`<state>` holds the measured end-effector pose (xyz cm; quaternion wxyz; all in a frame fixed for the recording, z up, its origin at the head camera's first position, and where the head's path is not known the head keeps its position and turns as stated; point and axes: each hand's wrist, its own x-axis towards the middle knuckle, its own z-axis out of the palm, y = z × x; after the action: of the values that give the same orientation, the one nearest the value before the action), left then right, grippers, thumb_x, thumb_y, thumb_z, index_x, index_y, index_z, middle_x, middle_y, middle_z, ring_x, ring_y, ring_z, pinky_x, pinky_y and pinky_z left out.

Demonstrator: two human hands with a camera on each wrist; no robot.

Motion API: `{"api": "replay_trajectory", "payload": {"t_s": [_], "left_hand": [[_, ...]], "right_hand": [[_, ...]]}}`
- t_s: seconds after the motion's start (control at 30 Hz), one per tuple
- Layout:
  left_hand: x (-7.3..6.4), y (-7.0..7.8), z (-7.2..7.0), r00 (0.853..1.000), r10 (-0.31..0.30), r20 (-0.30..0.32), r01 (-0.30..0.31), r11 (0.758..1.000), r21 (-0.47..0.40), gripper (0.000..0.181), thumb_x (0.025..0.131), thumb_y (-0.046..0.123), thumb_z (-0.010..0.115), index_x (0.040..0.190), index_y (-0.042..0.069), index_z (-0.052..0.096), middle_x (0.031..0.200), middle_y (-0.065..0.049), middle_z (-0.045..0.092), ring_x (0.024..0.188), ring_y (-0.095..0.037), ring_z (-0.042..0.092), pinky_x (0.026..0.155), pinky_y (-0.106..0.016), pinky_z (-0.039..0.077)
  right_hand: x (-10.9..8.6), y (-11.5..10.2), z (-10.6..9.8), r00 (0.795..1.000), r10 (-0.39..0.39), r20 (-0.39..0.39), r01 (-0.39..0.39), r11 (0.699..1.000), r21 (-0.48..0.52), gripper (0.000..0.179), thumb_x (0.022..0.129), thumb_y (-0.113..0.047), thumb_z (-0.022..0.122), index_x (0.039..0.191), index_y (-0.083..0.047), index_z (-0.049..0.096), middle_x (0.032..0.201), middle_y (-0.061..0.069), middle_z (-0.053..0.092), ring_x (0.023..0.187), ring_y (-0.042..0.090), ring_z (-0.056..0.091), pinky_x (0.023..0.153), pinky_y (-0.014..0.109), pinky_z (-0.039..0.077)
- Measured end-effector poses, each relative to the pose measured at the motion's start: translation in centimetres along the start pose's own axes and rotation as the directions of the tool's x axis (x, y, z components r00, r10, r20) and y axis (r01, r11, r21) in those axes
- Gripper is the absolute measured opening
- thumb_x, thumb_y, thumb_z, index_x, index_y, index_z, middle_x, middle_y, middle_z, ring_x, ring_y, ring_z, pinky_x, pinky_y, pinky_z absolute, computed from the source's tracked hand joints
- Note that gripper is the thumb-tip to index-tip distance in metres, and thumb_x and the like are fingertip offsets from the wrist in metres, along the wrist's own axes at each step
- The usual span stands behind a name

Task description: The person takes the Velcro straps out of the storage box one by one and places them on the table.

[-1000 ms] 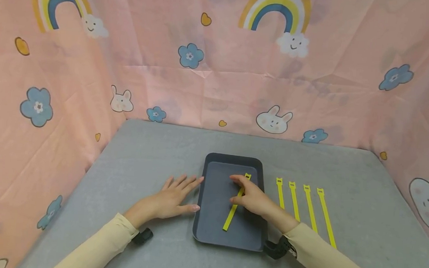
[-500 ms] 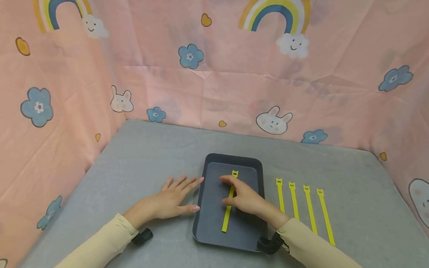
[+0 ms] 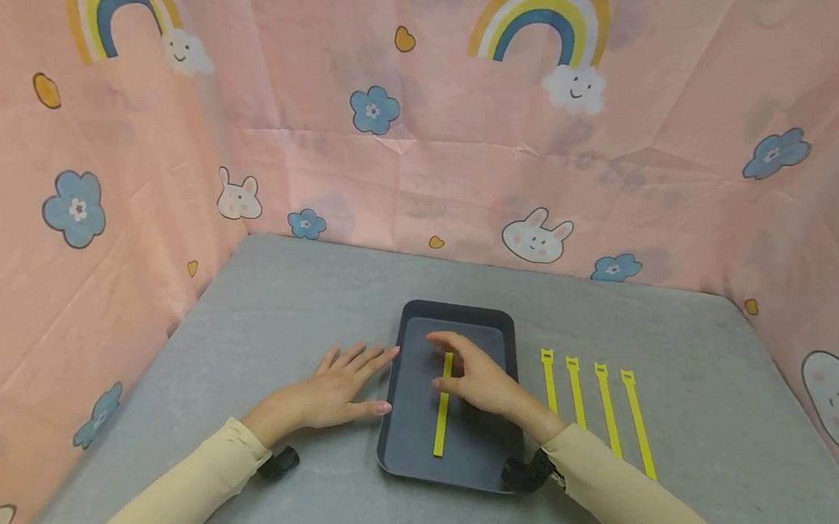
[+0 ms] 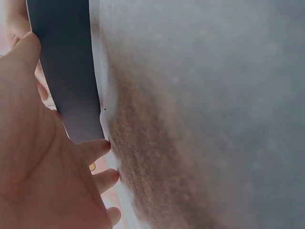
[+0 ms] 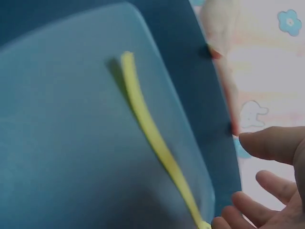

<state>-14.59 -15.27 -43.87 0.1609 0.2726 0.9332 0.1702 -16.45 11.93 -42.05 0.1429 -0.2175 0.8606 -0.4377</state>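
A yellow cable tie (image 3: 440, 426) with a slotted head lies lengthwise in a dark grey tray (image 3: 405, 468). My right hand (image 3: 480, 380) is over it, thumb and index finger apart, and the index finger hides the slotted head in the head view. In the right wrist view the tie (image 5: 157, 140) runs down to the lower fingertips (image 5: 220, 223), while the thumb stands well away. My left hand (image 3: 333, 390) reaches from the left, fingers spread and straight, its fingertips at the tray's left rim. The left wrist view shows them against the tray's outer wall (image 4: 71, 71).
Several more yellow cable ties (image 3: 603, 397) lie in a row on the grey tabletop (image 3: 301, 286), right of the tray; the right forearm covers some of their lower ends. A pink printed curtain (image 3: 426, 165) surrounds the back and sides.
The cable tie has shifted left in the tray and turned from slanted to nearly straight. My right hand moved left with it, its index finger now over the head. The left hand has stayed put.
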Motion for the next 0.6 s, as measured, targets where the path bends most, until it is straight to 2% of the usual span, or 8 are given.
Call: {"api": "replay_trajectory", "payload": {"t_s": [0.27, 0.4, 0.6], "left_hand": [[0.0, 0.1, 0.0, 1.0, -0.003, 0.001, 0.003, 1.0, -0.005, 0.085, 0.093, 0.071, 0.042, 0.159, 0.038, 0.0, 0.169, -0.003, 0.013, 0.157, -0.032, 0.005, 0.122, -0.063, -0.002], [-0.1, 0.1, -0.1, 1.0, 0.002, 0.0, -0.002, 1.0, -0.003, 0.084, 0.094, 0.071, 0.042, 0.159, 0.038, 0.0, 0.169, -0.003, 0.013, 0.157, -0.033, 0.005, 0.122, -0.063, -0.001], [-0.1, 0.1, -0.1, 1.0, 0.0, 0.001, 0.0, 1.0, -0.004, 0.085, 0.094, 0.071, 0.042, 0.159, 0.038, 0.0, 0.169, -0.002, 0.013, 0.157, -0.032, 0.005, 0.123, -0.063, -0.002]], "right_hand": [[0.5, -0.2, -1.9, 0.989, -0.056, -0.139, 0.055, 0.998, -0.007, 0.059, 0.091, -0.012, 0.071, 0.144, -0.008, 0.046, 0.147, 0.017, 0.049, 0.133, 0.04, 0.049, 0.108, 0.056, 0.044], [1.0, 0.3, -2.4, 0.984, -0.028, -0.176, 0.032, 0.999, 0.017, 0.057, 0.092, -0.014, 0.07, 0.144, -0.009, 0.048, 0.146, 0.017, 0.051, 0.132, 0.039, 0.051, 0.106, 0.055, 0.045], [1.8, 1.2, -2.6, 0.984, 0.029, -0.175, -0.025, 0.999, 0.025, 0.056, 0.093, -0.017, 0.069, 0.144, -0.009, 0.047, 0.146, 0.018, 0.049, 0.133, 0.039, 0.049, 0.107, 0.054, 0.045]]}}
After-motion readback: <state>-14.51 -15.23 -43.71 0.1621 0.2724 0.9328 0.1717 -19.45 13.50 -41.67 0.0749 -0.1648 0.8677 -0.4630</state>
